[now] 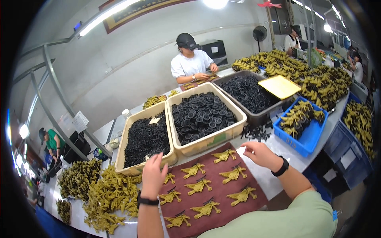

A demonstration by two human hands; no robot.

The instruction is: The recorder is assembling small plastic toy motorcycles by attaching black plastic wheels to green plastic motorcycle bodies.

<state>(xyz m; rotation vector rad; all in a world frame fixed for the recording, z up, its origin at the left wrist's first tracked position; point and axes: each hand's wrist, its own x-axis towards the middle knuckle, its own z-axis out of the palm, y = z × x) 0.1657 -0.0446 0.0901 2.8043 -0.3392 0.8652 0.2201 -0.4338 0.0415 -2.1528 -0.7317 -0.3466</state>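
My left hand (153, 176) is raised with fingers stretched and thumb apart, holding nothing I can see. It hovers at the near edge of a cream bin (129, 170) filled with small black pieces. Fingers bent and slightly parted, my right hand (260, 155) is over the far right corner of a maroon mat (234, 213); nothing shows in its grip. Several olive-yellow plastic parts (199, 185) lie in rows on the mat, many with a thin black piece against them. Part of the mat's left side is hidden behind my left hand and forearm.
A second cream bin (210, 140) holds black wheel-like discs; a grey bin (274, 109) holds thin black pieces. Loose black pieces (257, 132) lie beside a blue tray (295, 147) of yellow-and-black assemblies. Olive-yellow parts (109, 194) are heaped left. A person (191, 63) works across the table.
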